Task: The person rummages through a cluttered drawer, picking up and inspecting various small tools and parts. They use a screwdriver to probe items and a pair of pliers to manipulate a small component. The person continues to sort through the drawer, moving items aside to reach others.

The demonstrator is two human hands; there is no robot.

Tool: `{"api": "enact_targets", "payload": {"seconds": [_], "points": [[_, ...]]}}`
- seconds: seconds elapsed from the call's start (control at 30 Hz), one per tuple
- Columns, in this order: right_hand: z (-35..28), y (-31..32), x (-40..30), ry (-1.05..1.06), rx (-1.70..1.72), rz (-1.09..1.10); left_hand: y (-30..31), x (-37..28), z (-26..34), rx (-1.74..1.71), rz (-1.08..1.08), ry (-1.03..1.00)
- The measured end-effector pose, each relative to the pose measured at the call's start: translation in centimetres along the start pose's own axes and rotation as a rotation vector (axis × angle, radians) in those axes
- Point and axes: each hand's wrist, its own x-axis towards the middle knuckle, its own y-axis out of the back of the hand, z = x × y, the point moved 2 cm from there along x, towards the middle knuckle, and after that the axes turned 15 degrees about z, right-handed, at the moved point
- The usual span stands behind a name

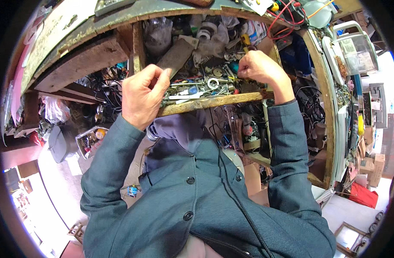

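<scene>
An open wooden drawer (213, 104) full of tools and small parts lies before me. My left hand (144, 93) is at the drawer's front left corner, fingers curled, with nothing visible in it. My right hand (259, 68) is over the drawer's right side, its fingers bent down; whether it holds something is hidden. Just beyond it lies a yellow-handled tool (245, 42). Between the hands are a white ring (213, 83), a white-handled tool (185, 96) and a small toothed metal disc (218, 71). A flat board (176, 56) lies aslant farther back, near a clear plastic bag (158, 34).
The worn bench edge (171, 9) runs above the drawer. Red wires (282, 19) hang over it at the right. A clear plastic container (358, 53) stands at the far right. Black cables (313, 103) fill a space right of my right wrist. A black cord (230, 190) hangs down my jacket.
</scene>
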Motion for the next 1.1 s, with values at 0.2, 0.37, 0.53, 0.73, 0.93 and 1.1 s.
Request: {"api": "enact_targets", "payload": {"seconds": [0.2, 0.37, 0.53, 0.73, 0.93, 1.1], "points": [[0.8, -0.8, -0.2, 0.056, 0.069, -0.11, -0.3, 0.2, -0.4, 0.013, -0.021, 0.021], [-4.9, 0.3, 1.0, 0.154, 0.309, -0.203, -0.3, 0.3, -0.2, 0.052, -0.06, 0.007], [-9.1, -1.5, 2.5, 0.416, 0.207, -0.186, -0.5, 0.5, -0.3, 0.068, -0.081, -0.021], [-10.8, -4.4, 3.5, 0.449, 0.136, -0.189, -0.7, 0.5, -0.7, 0.12, -0.129, -0.024], [-10.9, -2.7, 3.9, 0.463, 0.275, -0.135, -1.0, 0.5, -0.1, 0.218, -0.182, -0.299], [-10.8, 0.7, 3.7, 0.439, 0.447, -0.049, -1.4, 0.4, -0.7, 0.337, -0.394, -0.315]]}}
